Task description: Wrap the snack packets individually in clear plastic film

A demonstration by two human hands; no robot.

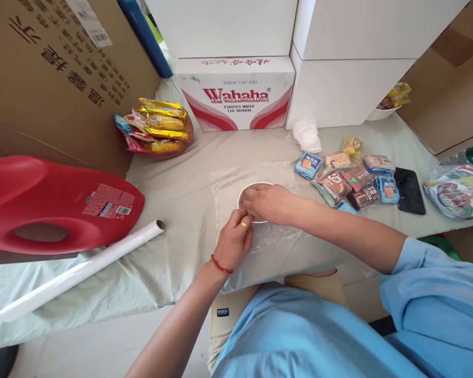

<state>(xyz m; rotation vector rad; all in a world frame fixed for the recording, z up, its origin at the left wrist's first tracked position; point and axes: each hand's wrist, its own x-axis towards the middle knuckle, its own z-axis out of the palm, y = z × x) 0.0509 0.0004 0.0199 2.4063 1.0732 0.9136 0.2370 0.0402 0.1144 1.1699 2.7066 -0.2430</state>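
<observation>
A small white-rimmed bowl [240, 195] stands on a clear plastic sheet [225, 181] at the middle of the table. My left hand [235, 235], with a gold ring and a red beaded bracelet, is closed at the bowl's near left edge, thumb and fingers pinching the rim. Over the bowl from the right comes my right hand [268, 202], its fingers reaching down inside and mostly hidden. Whether they grip anything is not visible, and the bowl's contents are covered by my hands.
Several wrapped snacks [333, 181] and a black phone [410, 191] lie right, near white tissue [306, 136]. A snack-filled bowl [157, 128] stands back left. A red jug [59, 205] and white roll [82, 270] are left. A Wahaba carton [236, 94] stands behind.
</observation>
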